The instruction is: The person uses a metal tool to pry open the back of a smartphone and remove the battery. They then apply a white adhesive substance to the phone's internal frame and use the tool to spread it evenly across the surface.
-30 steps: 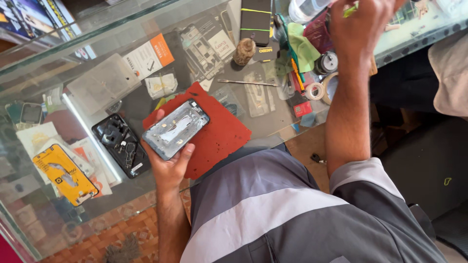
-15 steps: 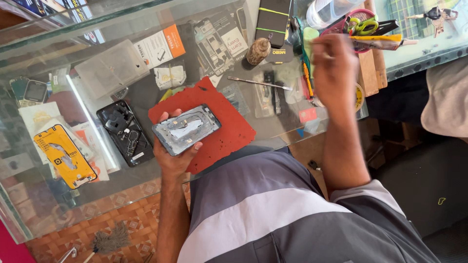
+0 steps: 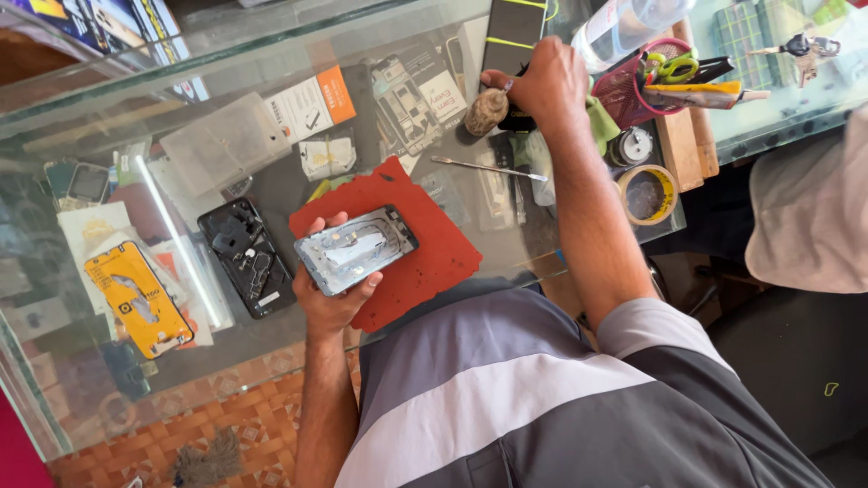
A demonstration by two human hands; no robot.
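- Gripping an opened phone from below, the left hand holds it tilted over the red mat on the glass worktop.
- Right hand, arm stretched far forward, is clenched beside a small brown bottle (what it pinches is unclear).
- Metal tweezers lie between.

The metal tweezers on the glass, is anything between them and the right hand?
Nothing visible blocks them. The right hand is at the brown bottle; the tweezers lie bare on the glass counter just below it.
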